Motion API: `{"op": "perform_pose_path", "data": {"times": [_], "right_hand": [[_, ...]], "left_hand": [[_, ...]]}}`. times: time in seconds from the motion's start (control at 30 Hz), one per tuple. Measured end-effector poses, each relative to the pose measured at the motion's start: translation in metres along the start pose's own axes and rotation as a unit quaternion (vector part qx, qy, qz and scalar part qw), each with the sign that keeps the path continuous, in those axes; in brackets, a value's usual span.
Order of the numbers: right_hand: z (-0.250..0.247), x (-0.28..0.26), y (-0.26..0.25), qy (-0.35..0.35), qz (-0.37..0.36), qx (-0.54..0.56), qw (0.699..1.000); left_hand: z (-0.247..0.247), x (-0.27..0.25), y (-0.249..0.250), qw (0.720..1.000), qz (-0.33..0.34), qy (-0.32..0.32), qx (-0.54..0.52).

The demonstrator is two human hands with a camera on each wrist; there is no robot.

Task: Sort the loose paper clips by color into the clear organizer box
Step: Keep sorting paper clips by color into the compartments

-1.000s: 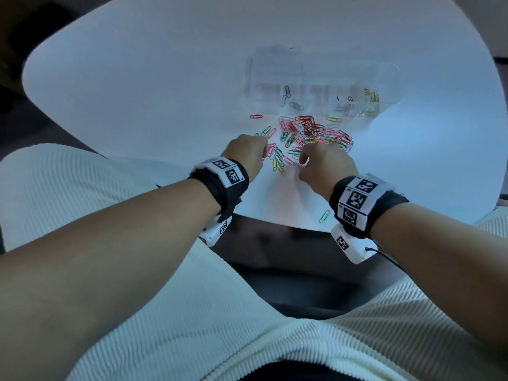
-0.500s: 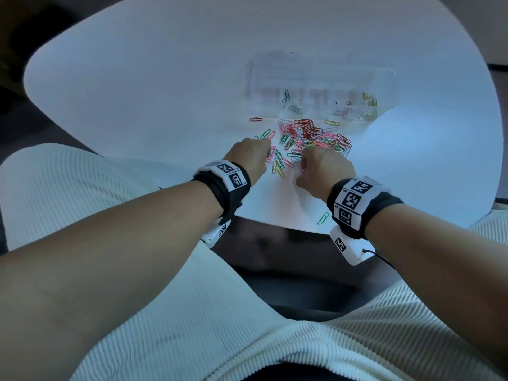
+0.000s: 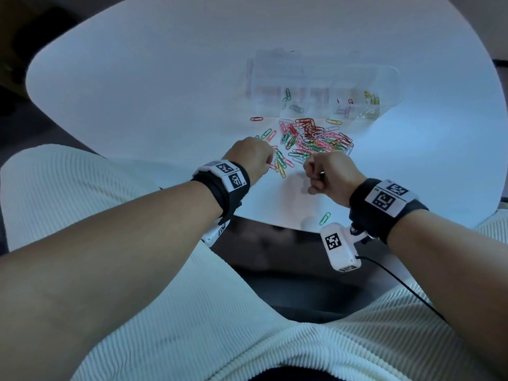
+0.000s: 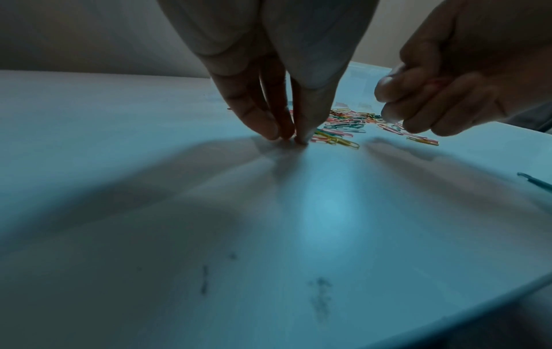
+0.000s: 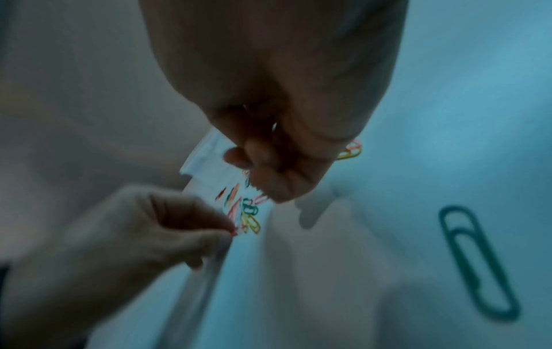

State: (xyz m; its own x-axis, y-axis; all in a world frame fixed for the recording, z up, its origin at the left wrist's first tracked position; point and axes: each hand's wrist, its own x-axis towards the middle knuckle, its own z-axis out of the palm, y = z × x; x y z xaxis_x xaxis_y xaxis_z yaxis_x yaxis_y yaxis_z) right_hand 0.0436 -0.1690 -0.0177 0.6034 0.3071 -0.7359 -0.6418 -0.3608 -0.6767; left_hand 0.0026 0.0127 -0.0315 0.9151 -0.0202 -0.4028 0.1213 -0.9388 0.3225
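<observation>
A heap of colored paper clips lies on the white table just in front of the clear organizer box, which holds a few green, red and yellow clips. My left hand is at the heap's left edge. Its fingertips come together on the tabletop and pinch a pink clip. My right hand hovers curled just short of the heap. Yellow and pink clips stick out beside its thumb, and its palm is hidden.
A lone green clip lies near the table's front edge, close under my right wrist. A single red clip sits left of the heap. My lap is right below the table edge.
My right hand has drawn back from the heap toward me and turned, fingers curled. The left hand has stayed at the heap's left edge.
</observation>
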Motion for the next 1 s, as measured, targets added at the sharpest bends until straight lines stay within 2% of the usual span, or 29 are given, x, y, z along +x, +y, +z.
{"op": "perform_pose_path", "data": {"times": [0.1, 0.2, 0.27, 0.3, 0.37, 0.43, 0.5, 0.57, 0.73, 0.87, 0.93, 0.97, 1.0], "right_hand": [[-0.002, -0.003, -0.004, -0.058, 0.024, 0.1, 0.993], [-0.003, -0.001, -0.006, -0.066, 0.024, 0.115, 0.991], [-0.001, 0.002, -0.006, -0.047, 0.024, 0.097, 0.994], [0.001, 0.004, -0.006, -0.03, 0.013, 0.06, 0.998], [0.005, 0.008, -0.006, 0.02, -0.045, -0.123, 0.991], [0.01, 0.013, -0.003, 0.076, -0.129, -0.335, 0.93], [0.014, 0.017, -0.001, 0.097, -0.172, -0.442, 0.875], [0.016, 0.02, -0.001, 0.102, -0.18, -0.483, 0.85], [0.019, 0.024, -0.013, 0.118, -0.156, -0.541, 0.818], [0.022, 0.024, -0.019, 0.113, -0.107, -0.567, 0.809], [0.021, 0.023, -0.018, 0.108, -0.105, -0.58, 0.801], [0.019, 0.021, -0.018, 0.107, -0.112, -0.57, 0.807], [0.015, 0.02, -0.018, 0.104, -0.122, -0.54, 0.826]], "left_hand": [[0.001, -0.001, -0.001, 1.0, -0.009, 0.007, -0.007], [0.003, -0.003, 0.0, 0.999, 0.003, 0.015, -0.032], [0.003, -0.003, 0.001, 1.0, 0.008, 0.01, -0.025], [0.003, -0.002, 0.001, 1.0, 0.006, 0.007, -0.02], [0.002, -0.002, 0.001, 1.0, -0.002, 0.003, -0.014], [0.002, -0.002, 0.001, 1.0, -0.008, -0.001, -0.011], [0.002, -0.003, 0.004, 1.0, -0.017, -0.008, -0.01], [0.001, -0.004, 0.007, 0.999, -0.027, -0.014, -0.008], [-0.003, -0.007, 0.006, 0.998, -0.05, -0.024, -0.022], [-0.004, -0.008, 0.005, 0.999, -0.037, -0.018, -0.014], [-0.006, -0.009, 0.006, 0.998, -0.046, -0.003, -0.041], [-0.008, -0.009, 0.006, 0.995, -0.064, 0.013, -0.077], [-0.012, -0.009, 0.005, 0.988, -0.085, 0.032, -0.124]]}}
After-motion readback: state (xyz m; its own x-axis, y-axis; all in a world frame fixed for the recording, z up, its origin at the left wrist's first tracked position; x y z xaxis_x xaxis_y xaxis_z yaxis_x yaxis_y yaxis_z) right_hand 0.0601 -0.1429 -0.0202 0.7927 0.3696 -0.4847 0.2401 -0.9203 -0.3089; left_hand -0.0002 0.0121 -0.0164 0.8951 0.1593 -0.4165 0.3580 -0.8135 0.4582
